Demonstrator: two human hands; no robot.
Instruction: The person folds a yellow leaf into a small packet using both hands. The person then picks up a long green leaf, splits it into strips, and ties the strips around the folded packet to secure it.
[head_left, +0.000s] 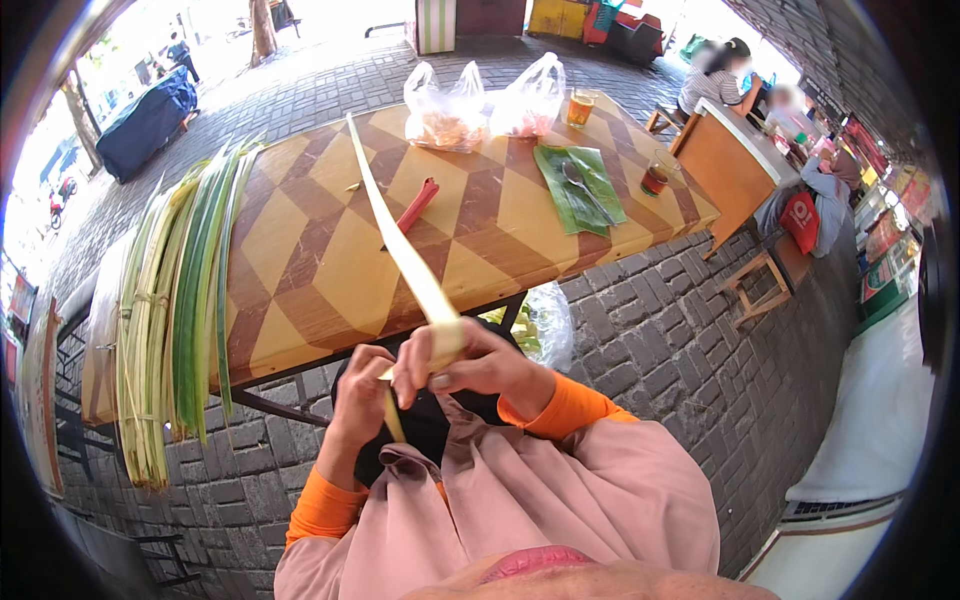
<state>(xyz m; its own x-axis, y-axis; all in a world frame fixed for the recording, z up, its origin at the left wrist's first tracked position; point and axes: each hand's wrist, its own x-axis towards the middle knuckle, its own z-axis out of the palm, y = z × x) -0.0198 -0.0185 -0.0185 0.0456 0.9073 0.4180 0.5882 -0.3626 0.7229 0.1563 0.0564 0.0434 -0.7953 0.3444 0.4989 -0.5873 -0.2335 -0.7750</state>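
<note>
Both my hands are close together above my lap, at the near edge of the table. My right hand (476, 360) is closed on a long pale palm-leaf strip (405, 259), which is looped around the fingers and reaches out over the table. My left hand (365, 386) pinches the same strip close by, and a narrow end hangs below it. A red-handled knife (418, 206) lies on the table just beyond the strip. Bundled long green leaves (196, 292) and paler tied strips (150, 315) lie across the table's left end and hang over its edge.
The patterned table (345, 277) bears two plastic bags (446, 124), (529, 101), a glass of amber drink (580, 109), a second glass (656, 176) and a banana leaf (559, 202) with a spoon (589, 191). A plastic bag (551, 322) stands below. People sit at another table (731, 150).
</note>
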